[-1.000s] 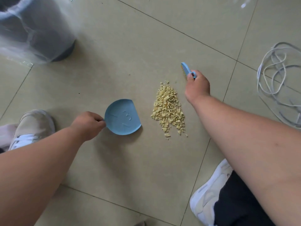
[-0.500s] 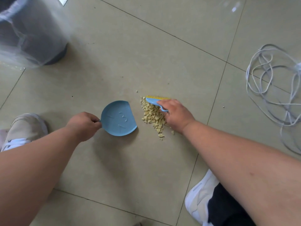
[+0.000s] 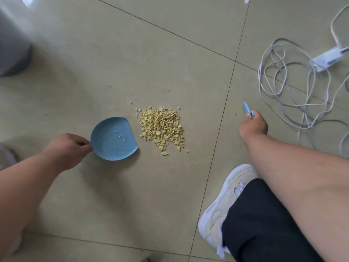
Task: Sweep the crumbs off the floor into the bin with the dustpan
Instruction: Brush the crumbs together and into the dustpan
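A pile of yellow crumbs [image 3: 162, 127] lies on the tiled floor. Just left of it a small blue dustpan [image 3: 114, 138] rests flat on the floor, its straight edge facing the pile. My left hand [image 3: 65, 150] grips the dustpan's handle. My right hand [image 3: 253, 127] holds a small blue brush [image 3: 247, 110] well to the right of the pile, across a tile seam and lifted off the crumbs. The grey bin [image 3: 11, 40] with a clear liner stands at the far left edge, partly out of view.
A tangle of white cable [image 3: 294, 86] with a white adapter [image 3: 328, 57] lies at the right, close to my right hand. My white shoe [image 3: 224, 201] and dark trouser leg are at the bottom right. A few stray crumbs [image 3: 235, 113] lie near the seam.
My right hand pushed the crumbs leftward with the brush half a second ago and has since swung back out to the right. The dustpan and my left hand stayed put.
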`<action>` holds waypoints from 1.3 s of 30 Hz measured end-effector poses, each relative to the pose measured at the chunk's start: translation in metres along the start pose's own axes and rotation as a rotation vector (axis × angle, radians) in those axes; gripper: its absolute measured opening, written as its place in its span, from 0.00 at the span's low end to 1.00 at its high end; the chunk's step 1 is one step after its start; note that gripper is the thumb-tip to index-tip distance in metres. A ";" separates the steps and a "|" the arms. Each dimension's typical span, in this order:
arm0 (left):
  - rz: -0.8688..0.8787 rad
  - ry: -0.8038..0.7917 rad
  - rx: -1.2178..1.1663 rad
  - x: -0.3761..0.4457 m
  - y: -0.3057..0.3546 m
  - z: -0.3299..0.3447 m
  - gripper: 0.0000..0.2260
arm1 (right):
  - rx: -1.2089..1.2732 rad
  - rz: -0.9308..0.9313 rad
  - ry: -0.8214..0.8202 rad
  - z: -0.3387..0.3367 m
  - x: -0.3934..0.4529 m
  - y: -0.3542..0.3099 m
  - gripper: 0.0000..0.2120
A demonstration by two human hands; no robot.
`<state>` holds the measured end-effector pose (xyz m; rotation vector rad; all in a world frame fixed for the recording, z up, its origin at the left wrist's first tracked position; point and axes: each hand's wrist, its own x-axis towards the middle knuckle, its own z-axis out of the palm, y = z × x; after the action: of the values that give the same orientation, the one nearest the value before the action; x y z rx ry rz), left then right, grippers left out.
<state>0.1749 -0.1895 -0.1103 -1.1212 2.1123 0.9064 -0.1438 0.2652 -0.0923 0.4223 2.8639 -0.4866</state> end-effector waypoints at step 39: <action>0.049 0.065 0.113 0.002 0.020 -0.045 0.08 | -0.284 -1.222 -0.555 0.070 -0.149 -0.138 0.30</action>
<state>0.1491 -0.2170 -0.0792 -1.0583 2.2231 0.7718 -0.0361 0.0796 -0.0798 -1.3380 2.2474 -0.2580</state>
